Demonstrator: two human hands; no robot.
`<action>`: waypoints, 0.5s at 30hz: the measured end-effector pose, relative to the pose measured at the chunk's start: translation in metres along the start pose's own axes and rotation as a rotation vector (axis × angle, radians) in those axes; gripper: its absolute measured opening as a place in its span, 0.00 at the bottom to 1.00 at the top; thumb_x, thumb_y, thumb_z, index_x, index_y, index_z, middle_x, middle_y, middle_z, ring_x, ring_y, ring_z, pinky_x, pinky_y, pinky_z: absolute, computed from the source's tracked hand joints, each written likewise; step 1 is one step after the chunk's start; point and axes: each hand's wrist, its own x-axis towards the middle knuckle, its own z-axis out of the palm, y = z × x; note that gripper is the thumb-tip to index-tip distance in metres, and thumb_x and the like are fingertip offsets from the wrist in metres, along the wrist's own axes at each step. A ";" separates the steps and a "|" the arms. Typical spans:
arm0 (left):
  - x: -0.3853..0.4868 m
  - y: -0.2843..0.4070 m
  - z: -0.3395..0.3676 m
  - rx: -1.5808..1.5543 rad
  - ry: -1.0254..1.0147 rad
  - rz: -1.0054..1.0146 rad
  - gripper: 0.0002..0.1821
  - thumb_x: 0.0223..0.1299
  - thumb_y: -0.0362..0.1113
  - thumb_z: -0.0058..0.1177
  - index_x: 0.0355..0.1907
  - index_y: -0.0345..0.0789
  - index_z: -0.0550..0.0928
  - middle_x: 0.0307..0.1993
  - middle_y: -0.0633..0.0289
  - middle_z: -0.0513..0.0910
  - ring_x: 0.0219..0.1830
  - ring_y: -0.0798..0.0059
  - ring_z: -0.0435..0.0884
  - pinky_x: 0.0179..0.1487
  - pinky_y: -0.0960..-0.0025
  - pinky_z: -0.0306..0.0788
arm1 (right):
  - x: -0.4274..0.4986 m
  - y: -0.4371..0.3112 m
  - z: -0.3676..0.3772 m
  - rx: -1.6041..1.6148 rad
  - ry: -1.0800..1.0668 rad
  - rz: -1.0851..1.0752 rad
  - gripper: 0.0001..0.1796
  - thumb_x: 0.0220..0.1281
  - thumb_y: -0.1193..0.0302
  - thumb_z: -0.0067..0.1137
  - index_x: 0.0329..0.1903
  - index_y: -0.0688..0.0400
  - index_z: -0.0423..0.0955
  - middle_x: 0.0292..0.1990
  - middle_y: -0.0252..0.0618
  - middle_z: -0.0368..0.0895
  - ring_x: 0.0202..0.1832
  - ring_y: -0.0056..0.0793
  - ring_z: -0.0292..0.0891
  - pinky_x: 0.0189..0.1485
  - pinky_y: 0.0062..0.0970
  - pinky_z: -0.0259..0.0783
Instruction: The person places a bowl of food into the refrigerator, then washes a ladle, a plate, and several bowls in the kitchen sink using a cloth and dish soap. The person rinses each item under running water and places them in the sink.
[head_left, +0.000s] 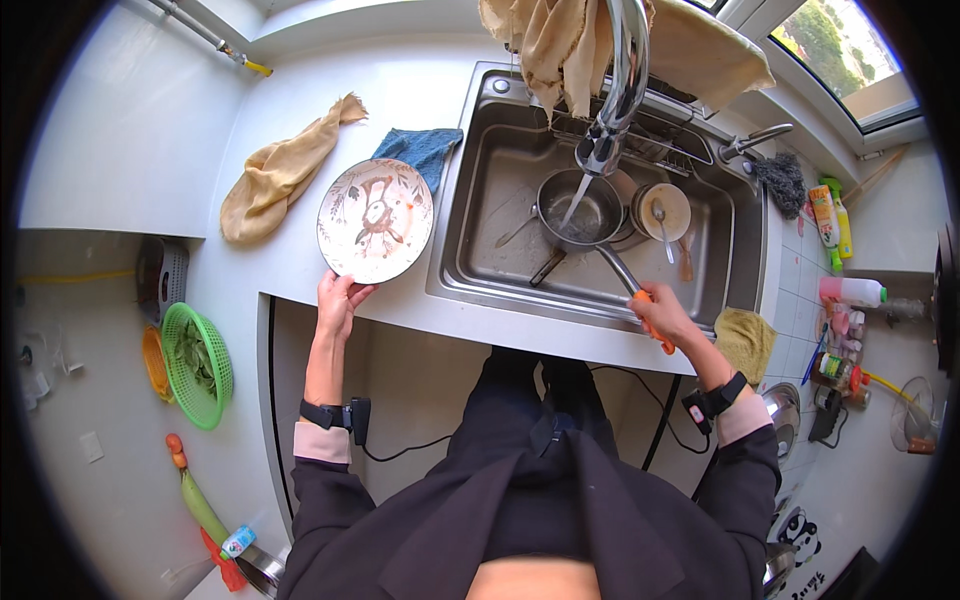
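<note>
My left hand (341, 306) grips the near rim of a patterned ceramic plate (377, 251), which is over the counter left of the sink. Reddish-orange specks show on the plate's face. My right hand (661, 313) is closed around the orange-ended handle of a small saucepan (576, 234) in the stainless steel sink (480, 247). From the chrome faucet (600, 150) water runs into the pan. Right of the pan sits a stack of bowls (679, 202) with a metal spoon (662, 229) on top. Another utensil (514, 228) lies at the pan's left.
A blue cloth (420, 146) and a beige cloth (277, 180) lie on the counter (277, 271). Over the sink's back hang more cloths (562, 52). A green basket of leaves (225, 375) stands far left. A yellow cloth (745, 341) and a grey scrubber (781, 184) lie on the right.
</note>
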 end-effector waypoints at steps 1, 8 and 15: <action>0.003 -0.002 0.001 -0.025 -0.007 0.007 0.16 0.62 0.26 0.40 0.52 0.26 0.68 0.45 0.50 0.81 0.40 0.65 0.84 0.43 0.69 0.81 | -0.008 0.000 0.001 -0.036 0.011 0.004 0.07 0.59 0.73 0.55 0.33 0.64 0.68 0.18 0.30 0.67 0.14 0.17 0.64 0.13 0.22 0.58; 0.017 -0.014 0.006 0.216 0.155 -0.025 0.16 0.61 0.25 0.43 0.52 0.25 0.68 0.46 0.51 0.79 0.45 0.66 0.81 0.49 0.69 0.77 | -0.066 0.013 0.012 -0.016 0.007 -0.013 0.10 0.60 0.72 0.55 0.42 0.64 0.71 0.18 0.29 0.66 0.13 0.16 0.64 0.14 0.20 0.60; 0.014 0.064 0.093 0.250 -0.057 0.492 0.20 0.62 0.27 0.47 0.57 0.24 0.70 0.50 0.52 0.78 0.54 0.68 0.76 0.59 0.70 0.69 | -0.092 0.019 0.026 0.014 0.056 -0.046 0.15 0.59 0.72 0.55 0.48 0.63 0.71 0.19 0.30 0.67 0.13 0.17 0.65 0.14 0.21 0.61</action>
